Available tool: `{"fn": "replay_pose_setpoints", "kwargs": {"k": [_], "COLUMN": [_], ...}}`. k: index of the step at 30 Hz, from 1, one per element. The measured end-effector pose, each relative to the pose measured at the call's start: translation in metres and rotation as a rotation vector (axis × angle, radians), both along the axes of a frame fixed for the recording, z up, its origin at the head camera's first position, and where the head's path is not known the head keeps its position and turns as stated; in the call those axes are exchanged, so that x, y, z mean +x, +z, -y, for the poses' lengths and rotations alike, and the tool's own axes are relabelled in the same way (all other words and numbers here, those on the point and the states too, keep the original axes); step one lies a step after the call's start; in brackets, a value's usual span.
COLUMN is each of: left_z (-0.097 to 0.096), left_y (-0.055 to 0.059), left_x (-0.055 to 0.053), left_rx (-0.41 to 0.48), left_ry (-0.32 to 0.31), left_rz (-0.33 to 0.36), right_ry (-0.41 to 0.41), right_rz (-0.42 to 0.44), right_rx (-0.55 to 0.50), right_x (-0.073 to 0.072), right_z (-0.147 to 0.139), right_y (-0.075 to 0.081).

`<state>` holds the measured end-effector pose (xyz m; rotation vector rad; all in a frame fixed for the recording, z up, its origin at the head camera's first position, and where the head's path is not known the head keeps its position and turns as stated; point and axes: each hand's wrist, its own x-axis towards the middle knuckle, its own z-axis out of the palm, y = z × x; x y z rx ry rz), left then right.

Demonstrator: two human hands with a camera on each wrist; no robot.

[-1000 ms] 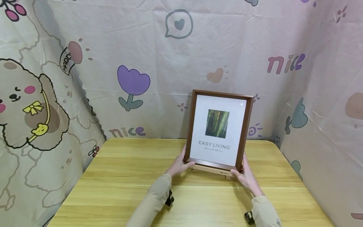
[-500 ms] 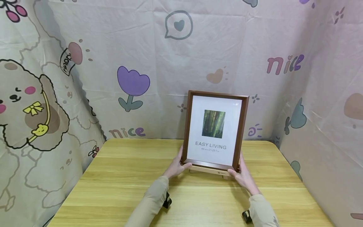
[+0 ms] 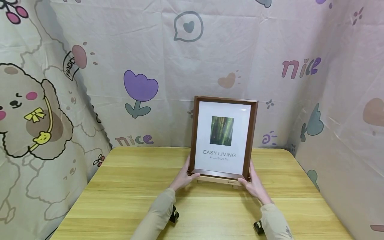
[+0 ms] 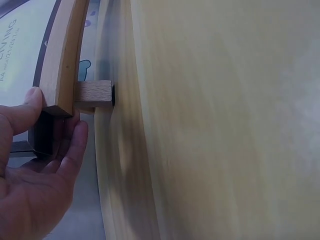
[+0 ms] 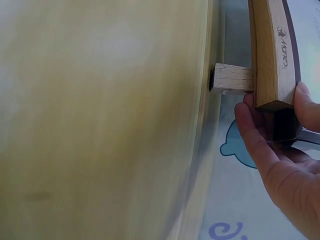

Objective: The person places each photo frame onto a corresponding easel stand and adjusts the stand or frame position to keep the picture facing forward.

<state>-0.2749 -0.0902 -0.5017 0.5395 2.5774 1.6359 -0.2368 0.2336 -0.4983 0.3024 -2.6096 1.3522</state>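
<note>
A brown picture frame stands upright on a small wooden easel, whose front ledge and short legs show below it. The frame's white sheet carries a green bamboo picture and the words EASY LIVING. My left hand grips the lower left corner, thumb in front and fingers behind or beneath. At the lower right corner my right hand holds on in the same way. Both wrist views show the ledge end beside the fingers and an easel leg near the tabletop. The easel's back is hidden behind the frame.
The wooden table spreads out to both sides and in front of the frame. Printed cloth hangs behind it and along both sides. A black wrist device sits at each cuff.
Both hands have shifted the frame and easel to the left across the table. The frame looks a little less slanted now. Each hand has kept its hold on its corner.
</note>
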Motion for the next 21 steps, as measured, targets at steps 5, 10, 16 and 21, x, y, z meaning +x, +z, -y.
{"fn": "replay_pose_setpoints", "kwargs": {"k": [5, 10, 16, 21], "left_z": [0.003, 0.006, 0.011, 0.016], "left_y": [-0.003, -0.003, -0.003, -0.003], "left_x": [0.002, 0.005, 0.008, 0.011], "left_rx": [0.011, -0.001, -0.021, -0.015], "left_ry": [0.015, 0.047, 0.073, 0.091], "left_rz": [-0.012, -0.005, 0.002, 0.008], "right_ry": [0.001, 0.008, 0.023, 0.028], "right_rz": [0.034, 0.037, 0.047, 0.086], "right_rx": [-0.007, -0.010, -0.020, -0.018], "right_x": [-0.002, -0.005, -0.008, -0.010], "right_z": [0.002, 0.006, 0.011, 0.015], "right_y": [0.000, -0.001, 0.001, 0.003]}}
